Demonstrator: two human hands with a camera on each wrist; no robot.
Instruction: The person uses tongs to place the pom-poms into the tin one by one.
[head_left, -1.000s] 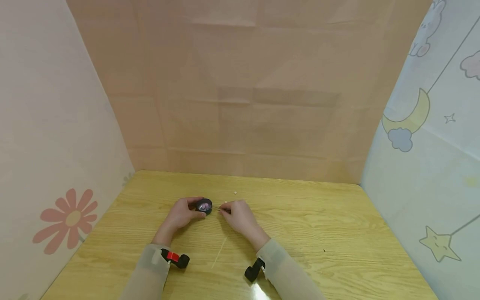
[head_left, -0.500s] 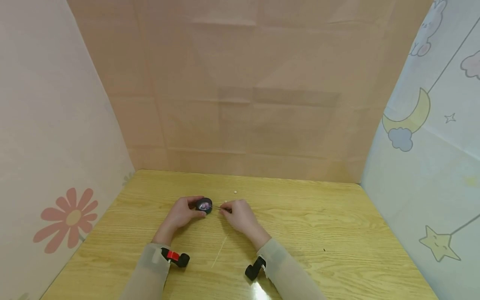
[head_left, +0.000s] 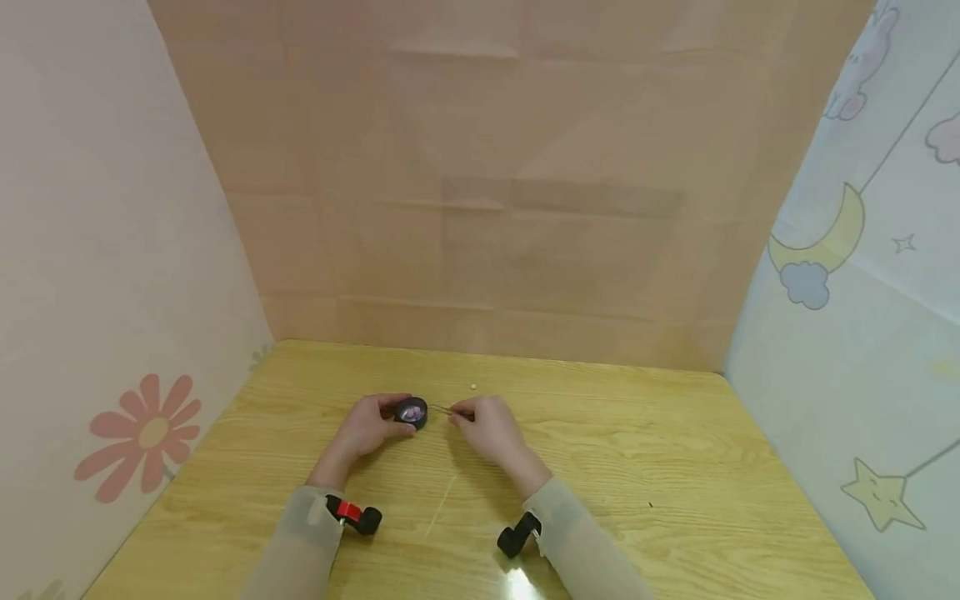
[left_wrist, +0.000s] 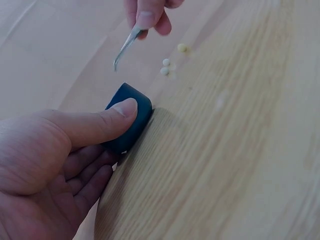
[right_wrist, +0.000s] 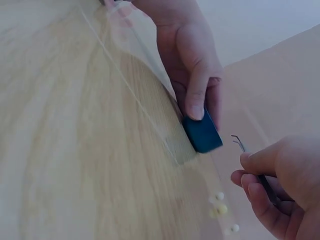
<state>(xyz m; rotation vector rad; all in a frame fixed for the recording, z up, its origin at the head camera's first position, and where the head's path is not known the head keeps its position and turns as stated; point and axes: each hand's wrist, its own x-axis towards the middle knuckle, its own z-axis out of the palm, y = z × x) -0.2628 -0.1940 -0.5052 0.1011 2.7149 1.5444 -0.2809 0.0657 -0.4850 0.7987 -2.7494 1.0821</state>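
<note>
Left hand steadies a dark teal case while the right hand holds bent-tip tweezers.
The left thumb and fingers clamp the case on the wooden table, between the two hands; the right thumb and fingers pinch the tweezers, whose slightly parted tips sit just beside the case without touching it. Small white and yellow beads lie nearby.
</note>
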